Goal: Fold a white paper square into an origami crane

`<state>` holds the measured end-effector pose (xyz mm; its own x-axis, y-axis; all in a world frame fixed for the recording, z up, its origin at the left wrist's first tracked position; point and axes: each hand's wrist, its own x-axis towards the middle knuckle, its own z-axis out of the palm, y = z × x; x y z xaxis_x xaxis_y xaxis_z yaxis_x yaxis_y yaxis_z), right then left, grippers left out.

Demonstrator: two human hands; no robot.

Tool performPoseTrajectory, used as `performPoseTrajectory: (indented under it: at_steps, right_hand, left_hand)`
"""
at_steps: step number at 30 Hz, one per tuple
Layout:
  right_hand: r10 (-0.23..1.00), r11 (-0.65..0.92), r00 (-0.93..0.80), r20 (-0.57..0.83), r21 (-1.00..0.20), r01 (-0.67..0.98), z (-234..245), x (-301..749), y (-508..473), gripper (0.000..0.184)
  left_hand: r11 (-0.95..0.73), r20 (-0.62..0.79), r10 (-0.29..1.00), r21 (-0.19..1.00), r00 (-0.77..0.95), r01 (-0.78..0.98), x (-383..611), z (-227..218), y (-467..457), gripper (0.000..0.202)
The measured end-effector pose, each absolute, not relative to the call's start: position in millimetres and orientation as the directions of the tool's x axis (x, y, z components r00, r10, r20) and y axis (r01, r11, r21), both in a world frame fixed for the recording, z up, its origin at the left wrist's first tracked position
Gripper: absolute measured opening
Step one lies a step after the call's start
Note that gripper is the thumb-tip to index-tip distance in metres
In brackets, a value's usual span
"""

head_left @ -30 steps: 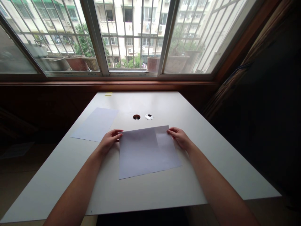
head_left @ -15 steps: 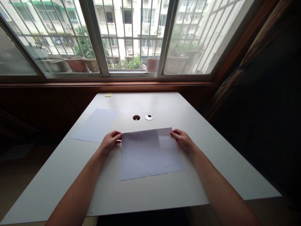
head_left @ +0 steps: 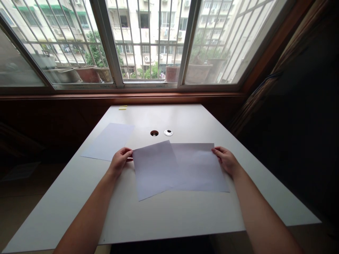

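Observation:
Two white sheets of paper overlap in front of me, above the near half of the white table (head_left: 201, 218). My left hand (head_left: 121, 160) pinches the upper left corner of the left sheet of paper (head_left: 153, 173), which tilts up to the right. With thumb and fingers, my right hand (head_left: 225, 159) grips the upper right corner of the right sheet of paper (head_left: 201, 167). Part of the right sheet is hidden behind the left one. Beyond my left hand, a third sheet of paper (head_left: 108, 141) lies flat on the table.
Past the sheets, the tabletop has a round hole (head_left: 154, 133) and a round silver cap (head_left: 168, 132) beside it. Yellow strips (head_left: 123, 107) sit at the far left corner. A barred window (head_left: 148, 46) rises behind the table, with a curtain (head_left: 265, 84) at right.
My right hand has moved right, drawing the right sheet out so much more of it shows. The left sheet has tilted, and my left hand has shifted slightly left.

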<state>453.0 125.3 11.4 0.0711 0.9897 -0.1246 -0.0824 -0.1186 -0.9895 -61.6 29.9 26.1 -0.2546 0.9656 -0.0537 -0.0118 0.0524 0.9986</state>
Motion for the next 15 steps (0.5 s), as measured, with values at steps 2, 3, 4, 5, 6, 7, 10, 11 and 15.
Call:
performPoseTrajectory:
  at_steps: [2, 3, 4, 5, 6, 7, 10, 11, 15]
  right_hand:
    - [0.976, -0.104, 0.176, -0.129, -0.984, -0.148, 7.5, 475.6, 125.3, 0.040]
    - [0.965, -0.089, 0.228, -0.129, -0.980, -0.179, 5.8, 485.4, 125.0, 0.039]
    - [0.948, -0.056, 0.296, -0.117, -0.977, -0.208, 4.3, 493.9, 124.6, 0.038]
    - [0.922, -0.008, 0.375, -0.096, -0.974, -0.228, 3.0, 500.9, 124.2, 0.037]
    - [0.899, 0.032, 0.431, -0.075, -0.971, -0.237, 1.8, 506.3, 124.0, 0.035]
    - [0.873, 0.074, 0.484, -0.054, -0.968, -0.241, 0.6, 510.1, 123.9, 0.034]
    - [0.815, 0.160, 0.579, -0.014, -0.955, -0.248, -2.6, 513.7, 124.9, 0.029]
    - [0.803, 0.176, 0.596, -0.009, -0.952, -0.252, -3.4, 513.0, 125.5, 0.028]
    - [0.778, 0.217, 0.628, 0.001, -0.939, -0.268, -4.1, 506.4, 127.1, 0.024]
  left_hand:
    - [0.051, -0.052, 0.960, 0.999, -0.276, -0.012, -63.5, 25.7, 30.0, 0.039]
    - [0.050, -0.051, 0.957, 0.999, -0.286, -0.012, -64.2, 25.4, 30.3, 0.039]
    - [0.050, -0.051, 0.954, 0.999, -0.296, -0.012, -64.9, 25.0, 30.6, 0.039]
    - [0.050, -0.051, 0.951, 0.999, -0.304, -0.011, -65.4, 24.3, 30.9, 0.039]
    - [0.051, -0.052, 0.949, 0.999, -0.310, -0.009, -66.0, 23.6, 31.2, 0.040]
    - [0.053, -0.052, 0.948, 0.999, -0.315, -0.006, -66.5, 22.8, 31.5, 0.040]
    - [0.061, -0.058, 0.949, 0.998, -0.309, 0.001, -67.5, 21.2, 31.4, 0.041]
    - [0.064, -0.061, 0.953, 0.998, -0.298, 0.002, -67.6, 21.2, 31.1, 0.041]
    - [0.079, -0.074, 0.970, 0.997, -0.230, 0.013, -67.1, 22.9, 29.0, 0.041]
